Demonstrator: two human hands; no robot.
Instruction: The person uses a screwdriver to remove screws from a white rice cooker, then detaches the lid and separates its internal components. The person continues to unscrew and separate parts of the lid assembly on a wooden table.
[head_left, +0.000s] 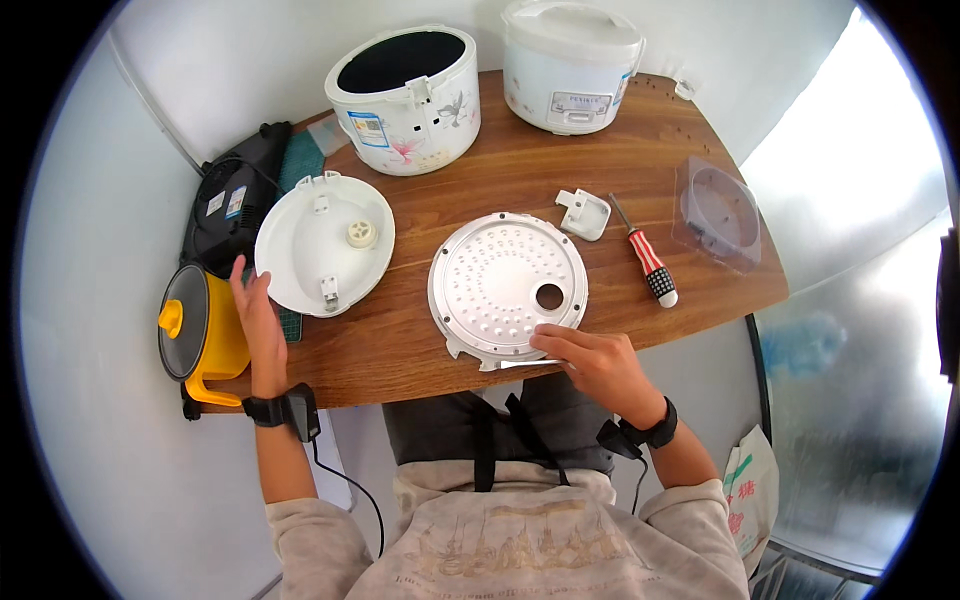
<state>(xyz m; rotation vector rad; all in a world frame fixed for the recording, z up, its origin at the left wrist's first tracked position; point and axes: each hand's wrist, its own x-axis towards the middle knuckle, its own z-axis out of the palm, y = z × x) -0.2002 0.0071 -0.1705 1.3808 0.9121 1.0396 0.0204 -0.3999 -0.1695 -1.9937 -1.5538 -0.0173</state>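
Wooden table (410, 245), white wall (250, 50); right hand (603, 372) at disc (490, 270).

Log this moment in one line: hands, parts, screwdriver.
left hand: open, beside white lid | right hand: fingertips at dimpled metal disc rim | screwdriver: lying on table

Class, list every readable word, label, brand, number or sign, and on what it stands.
Open cooker: blue label, print too small.
Closed cooker: panel lettering, left unquoted; side label too small.
Bag: red characters, left unquoted.
Shirt: faded lettering, too blurred.
Black item: pale labels, too small.
Metal disc: none visible.
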